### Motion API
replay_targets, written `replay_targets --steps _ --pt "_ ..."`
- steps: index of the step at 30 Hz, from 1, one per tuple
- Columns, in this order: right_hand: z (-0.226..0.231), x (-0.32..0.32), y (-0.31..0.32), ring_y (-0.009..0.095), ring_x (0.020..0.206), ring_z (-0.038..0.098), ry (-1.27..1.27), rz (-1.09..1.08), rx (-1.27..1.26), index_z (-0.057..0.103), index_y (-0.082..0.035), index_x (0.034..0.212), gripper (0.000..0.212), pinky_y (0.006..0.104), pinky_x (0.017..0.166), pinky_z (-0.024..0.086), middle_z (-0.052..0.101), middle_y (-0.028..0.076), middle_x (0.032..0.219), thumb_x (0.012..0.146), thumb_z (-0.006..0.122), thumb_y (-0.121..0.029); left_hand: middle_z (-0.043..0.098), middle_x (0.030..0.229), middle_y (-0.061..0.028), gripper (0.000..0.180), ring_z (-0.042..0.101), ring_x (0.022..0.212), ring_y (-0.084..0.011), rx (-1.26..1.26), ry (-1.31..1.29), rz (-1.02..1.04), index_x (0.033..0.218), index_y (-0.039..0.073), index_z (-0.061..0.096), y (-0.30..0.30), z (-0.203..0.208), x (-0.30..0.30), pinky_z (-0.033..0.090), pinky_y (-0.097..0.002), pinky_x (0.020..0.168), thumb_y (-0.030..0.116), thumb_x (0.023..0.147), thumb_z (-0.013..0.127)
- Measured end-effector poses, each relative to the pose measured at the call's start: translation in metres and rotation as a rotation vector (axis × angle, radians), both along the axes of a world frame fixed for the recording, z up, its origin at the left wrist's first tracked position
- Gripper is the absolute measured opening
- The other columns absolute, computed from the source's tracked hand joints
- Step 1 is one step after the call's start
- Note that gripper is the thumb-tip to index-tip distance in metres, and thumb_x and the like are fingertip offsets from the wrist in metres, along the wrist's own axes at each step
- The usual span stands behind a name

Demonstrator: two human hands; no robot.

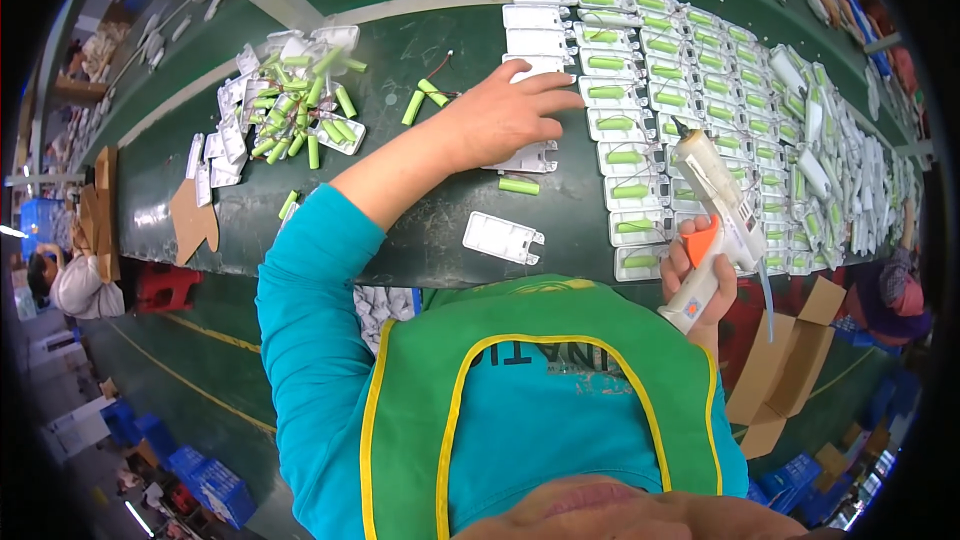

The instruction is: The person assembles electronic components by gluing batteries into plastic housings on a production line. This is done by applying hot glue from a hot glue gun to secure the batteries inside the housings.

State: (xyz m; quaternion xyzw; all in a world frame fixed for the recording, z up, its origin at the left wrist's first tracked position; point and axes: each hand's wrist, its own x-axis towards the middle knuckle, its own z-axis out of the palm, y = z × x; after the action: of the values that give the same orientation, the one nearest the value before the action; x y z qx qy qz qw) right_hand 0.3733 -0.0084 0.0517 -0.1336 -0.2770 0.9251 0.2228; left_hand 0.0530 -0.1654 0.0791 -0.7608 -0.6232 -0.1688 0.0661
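Note:
My right hand [712,290] is closed round the grip of a white hot glue gun [738,220] with an orange trigger. Its dark nozzle points up and away, over rows of white plastic casings [628,192] with green cylindrical batteries in them. My left hand [508,118] reaches across the bench with its fingers spread, above a column of white casings without batteries [533,43]. Nothing shows in its fingers, though its palm is hidden. Just nearer than that hand lies a single green battery [519,186]. Closer to me rests a loose white casing [502,237].
A heap of green batteries and white casings [300,105] lies at the left of the dark green bench [400,40], near a brown cardboard piece [192,223]. Dense casings [870,165] fill the right end. An open cardboard box [785,370] stands below at right. Other people sit at both sides.

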Motion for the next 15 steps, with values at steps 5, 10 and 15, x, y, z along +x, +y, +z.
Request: replay_targets --steps 5,10,15 --pt "-0.001 -0.002 0.002 0.018 0.078 0.056 0.003 -0.001 0.001 0.043 -0.001 0.130 0.055 0.0282 0.052 0.048 0.056 0.016 0.119 0.086 0.056 -0.031 0.059 0.103 -0.0035 0.027 0.056 0.100 -0.0242 0.030 -0.140 0.412 0.098 0.015 0.062 -0.018 -0.018 -0.002 0.038 -0.0413 0.086 0.013 0.072 0.068" --pt "0.004 -0.002 -0.001 0.020 0.080 0.057 0.012 -0.003 0.012 0.044 -0.001 0.129 0.054 0.0291 0.052 0.049 0.057 0.016 0.119 0.086 0.056 -0.031 0.059 0.097 -0.0038 0.026 0.055 0.096 -0.0248 -0.133 -0.100 0.469 0.095 0.014 0.062 -0.026 -0.028 -0.003 0.038 -0.0412 0.084 0.018 0.070 0.070" --pt "0.004 -0.001 -0.001 0.022 0.081 0.058 -0.011 0.025 0.012 0.044 -0.001 0.127 0.054 0.0299 0.051 0.049 0.056 0.017 0.118 0.085 0.057 -0.031 0.060 0.091 -0.0037 0.023 0.058 0.089 -0.0237 -0.064 -0.075 0.471 0.098 0.014 0.063 -0.008 -0.052 0.016 0.038 -0.0410 0.080 0.013 0.075 0.066"
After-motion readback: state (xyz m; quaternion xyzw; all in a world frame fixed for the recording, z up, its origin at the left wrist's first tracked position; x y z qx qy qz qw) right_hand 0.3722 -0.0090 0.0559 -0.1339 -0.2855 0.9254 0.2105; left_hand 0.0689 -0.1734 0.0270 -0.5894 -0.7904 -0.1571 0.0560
